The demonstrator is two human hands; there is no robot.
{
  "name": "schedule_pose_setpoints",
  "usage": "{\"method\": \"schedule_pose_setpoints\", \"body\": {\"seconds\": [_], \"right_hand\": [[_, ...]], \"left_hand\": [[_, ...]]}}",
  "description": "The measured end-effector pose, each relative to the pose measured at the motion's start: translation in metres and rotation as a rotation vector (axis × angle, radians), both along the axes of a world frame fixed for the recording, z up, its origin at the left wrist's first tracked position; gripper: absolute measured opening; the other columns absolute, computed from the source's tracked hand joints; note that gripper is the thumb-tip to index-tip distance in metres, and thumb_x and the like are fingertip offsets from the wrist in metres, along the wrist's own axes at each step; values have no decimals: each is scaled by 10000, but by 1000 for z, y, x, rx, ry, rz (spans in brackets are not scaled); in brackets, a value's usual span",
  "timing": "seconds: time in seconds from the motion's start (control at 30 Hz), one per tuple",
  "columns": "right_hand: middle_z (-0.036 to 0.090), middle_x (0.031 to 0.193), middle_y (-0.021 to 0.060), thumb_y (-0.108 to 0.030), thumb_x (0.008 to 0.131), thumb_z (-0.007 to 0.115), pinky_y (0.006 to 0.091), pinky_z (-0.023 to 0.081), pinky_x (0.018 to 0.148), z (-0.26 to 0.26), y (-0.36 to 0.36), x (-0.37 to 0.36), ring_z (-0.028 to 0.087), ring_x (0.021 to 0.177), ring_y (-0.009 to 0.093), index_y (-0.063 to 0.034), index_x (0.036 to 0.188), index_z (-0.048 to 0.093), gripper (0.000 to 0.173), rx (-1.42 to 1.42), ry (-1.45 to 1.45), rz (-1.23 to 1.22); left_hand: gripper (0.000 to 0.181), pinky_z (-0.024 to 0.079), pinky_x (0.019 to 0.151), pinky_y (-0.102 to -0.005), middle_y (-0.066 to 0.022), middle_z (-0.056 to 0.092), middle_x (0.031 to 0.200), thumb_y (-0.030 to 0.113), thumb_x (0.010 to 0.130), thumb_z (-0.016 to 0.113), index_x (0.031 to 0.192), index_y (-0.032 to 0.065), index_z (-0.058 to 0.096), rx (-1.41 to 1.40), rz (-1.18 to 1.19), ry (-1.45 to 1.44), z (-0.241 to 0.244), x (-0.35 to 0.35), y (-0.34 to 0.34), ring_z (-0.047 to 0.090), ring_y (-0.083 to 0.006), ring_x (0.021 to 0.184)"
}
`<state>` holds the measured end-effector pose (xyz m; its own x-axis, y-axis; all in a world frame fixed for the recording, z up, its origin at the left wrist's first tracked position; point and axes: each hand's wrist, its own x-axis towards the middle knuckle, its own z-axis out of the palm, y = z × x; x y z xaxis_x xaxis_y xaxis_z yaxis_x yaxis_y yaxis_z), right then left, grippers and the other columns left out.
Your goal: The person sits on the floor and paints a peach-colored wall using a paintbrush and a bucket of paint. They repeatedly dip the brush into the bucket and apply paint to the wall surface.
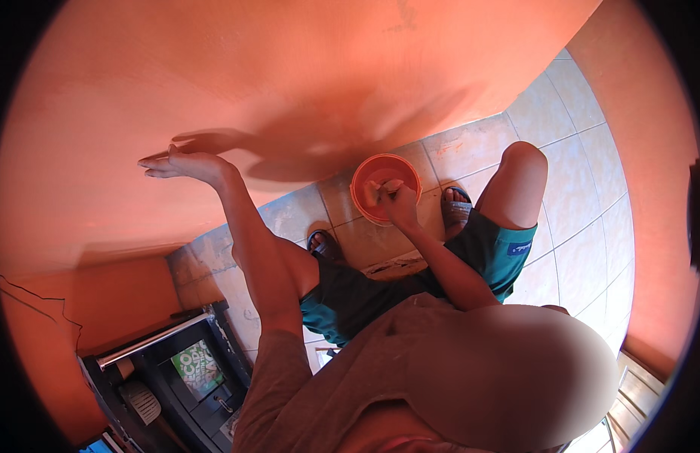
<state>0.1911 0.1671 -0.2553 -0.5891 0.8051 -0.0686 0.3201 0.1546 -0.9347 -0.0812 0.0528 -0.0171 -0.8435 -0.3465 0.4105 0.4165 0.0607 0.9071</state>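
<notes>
My left hand (180,165) reaches out to the orange wall (174,73), fingers extended, with nothing in it; whether it touches the wall is hard to tell. My right hand (402,206) is over an orange-red plastic bucket (358,210) on the tiled floor, gripping a pale, wet-looking piece that may be a sponge or cloth (372,193). The piece is inside the bucket's rim, partly hidden by the fingers. The bucket stands between my sandalled feet, near the foot of the wall.
At the lower left stands a dark cabinet (151,345) with a metal rail and a green printed card (197,368). A thin dark cable (65,317) runs down the wall beside it. Light floor tiles (576,226) extend to the right, up to another orange wall (661,187).
</notes>
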Motion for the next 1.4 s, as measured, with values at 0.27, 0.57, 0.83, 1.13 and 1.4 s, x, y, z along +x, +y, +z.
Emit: {"method": "schedule_pose_setpoints", "body": {"seconds": [0.27, 0.57, 0.83, 1.13, 1.4], "right_hand": [[637, 644, 175, -260, 863, 684, 388, 471, 548, -13, 0, -3, 665, 594, 278, 20, 746, 660, 304, -35, 97, -35], [691, 720, 142, -186, 879, 661, 313, 519, 611, -31, 3, -1, 697, 674, 186, 23, 923, 685, 215, -7, 53, -23], [640, 627, 160, -230, 863, 687, 356, 478, 540, -25, 0, -3, 661, 586, 221, 31, 778, 672, 275, -42, 147, -53], [693, 703, 123, -194, 882, 663, 302, 516, 614, -20, 2, -1, 696, 673, 166, 31, 883, 686, 227, -32, 14, 5], [693, 719, 125, -223, 886, 666, 314, 523, 618, -34, 2, -2, 699, 678, 177, 37, 871, 684, 261, -113, 120, -107]], "left_hand": [[683, 139, 1164, -421, -129, -171, 1584, 256, 961, 349, 1538, 106, 17, -9, -2, -3, 1, 1, 1, -110, -278, 1472], [696, 124, 1169, -427, -129, -175, 1583, 254, 952, 357, 1538, 112, 10, 30, -18, 12, 1, -1, 1, -129, -274, 1469], [694, 127, 1169, -432, -135, -183, 1579, 265, 954, 359, 1540, 128, 13, 44, -29, -10, 4, 4, 3, -110, -280, 1471], [670, 198, 1156, -408, -89, -171, 1587, 268, 966, 351, 1539, 134, 30, -35, 20, -13, -4, -6, -1, -43, -258, 1477], [725, 140, 1154, -438, -156, -142, 1588, 307, 946, 359, 1536, 88, 0, -54, 24, -4, 2, 3, 3, -133, -291, 1469]]}}
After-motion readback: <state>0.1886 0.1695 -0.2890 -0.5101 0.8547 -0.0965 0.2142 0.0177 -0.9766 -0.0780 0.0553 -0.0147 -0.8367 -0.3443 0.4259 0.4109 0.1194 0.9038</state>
